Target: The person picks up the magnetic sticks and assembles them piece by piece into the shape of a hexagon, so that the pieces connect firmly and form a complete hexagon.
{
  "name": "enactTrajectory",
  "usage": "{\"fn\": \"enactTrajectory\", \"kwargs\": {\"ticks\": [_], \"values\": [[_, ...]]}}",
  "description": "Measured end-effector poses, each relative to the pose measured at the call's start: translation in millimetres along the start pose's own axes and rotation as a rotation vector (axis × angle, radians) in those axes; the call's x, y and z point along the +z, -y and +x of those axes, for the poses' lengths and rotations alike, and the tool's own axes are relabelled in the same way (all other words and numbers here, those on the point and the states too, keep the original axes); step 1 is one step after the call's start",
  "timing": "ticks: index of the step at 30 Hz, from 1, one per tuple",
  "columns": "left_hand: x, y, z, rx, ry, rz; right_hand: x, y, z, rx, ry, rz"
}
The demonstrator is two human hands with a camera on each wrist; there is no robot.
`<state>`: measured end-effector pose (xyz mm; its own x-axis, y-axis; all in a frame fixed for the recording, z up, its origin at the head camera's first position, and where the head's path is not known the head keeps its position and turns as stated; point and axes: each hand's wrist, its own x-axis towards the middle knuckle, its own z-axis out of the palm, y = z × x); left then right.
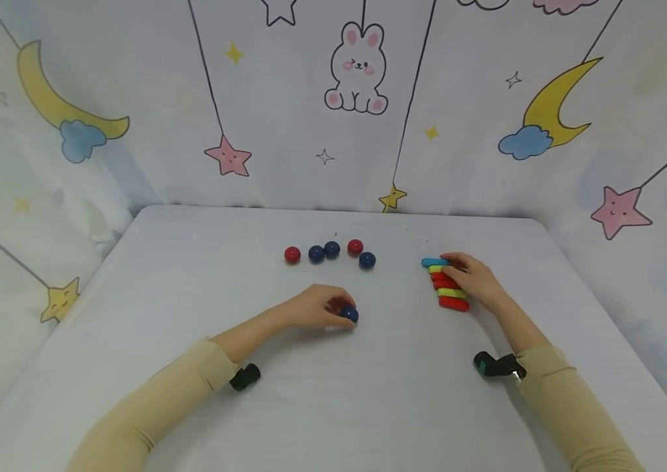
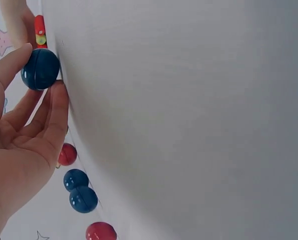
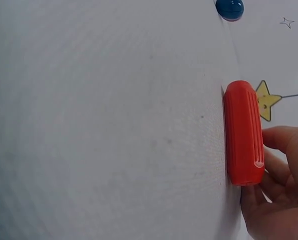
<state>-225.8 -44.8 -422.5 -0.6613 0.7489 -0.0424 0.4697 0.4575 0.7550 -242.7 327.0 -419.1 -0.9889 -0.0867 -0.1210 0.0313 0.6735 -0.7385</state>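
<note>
My left hand [image 1: 318,307] pinches a dark blue ball [image 1: 349,315] between thumb and fingertips, low over the white table. A seam runs round this glossy ball [image 2: 40,69] in the left wrist view. On the right, my right hand [image 1: 475,278] pinches the right end of a light blue plastic stick [image 1: 432,262] at the far end of a row of short sticks. Nearer me in that row lie yellow-green and red sticks, the closest being a red stick [image 1: 454,304]. Its ribbed side fills part of the right wrist view, where this red stick [image 3: 243,132] hides some fingertips.
Beyond my left hand, a loose row holds a red ball [image 1: 292,255], another red ball [image 1: 355,247] and several blue balls, one blue ball [image 1: 367,260] at its right end. A patterned cloth [image 1: 286,85] hangs behind the table [image 1: 192,262].
</note>
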Motion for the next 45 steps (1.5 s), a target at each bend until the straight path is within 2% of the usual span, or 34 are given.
{"fn": "enactTrajectory", "kwargs": {"ticks": [14,25,35,45], "values": [[-8.9,4.2,-45.0,-0.077,-0.038,-0.042,-1,-2,0.1,-0.004,0.011,-0.011],[-11.4,9.7,-72.3,-0.101,-0.063,-0.064,-1,0,7.9,0.083,-0.017,0.026],[-10.8,7.5,-79.7,-0.101,-0.07,-0.051,-4,4,18.5,0.121,-0.008,0.015],[-8.5,8.0,-78.9,-0.113,-0.08,-0.067,4,18,26.0,0.033,0.011,-0.107]]}}
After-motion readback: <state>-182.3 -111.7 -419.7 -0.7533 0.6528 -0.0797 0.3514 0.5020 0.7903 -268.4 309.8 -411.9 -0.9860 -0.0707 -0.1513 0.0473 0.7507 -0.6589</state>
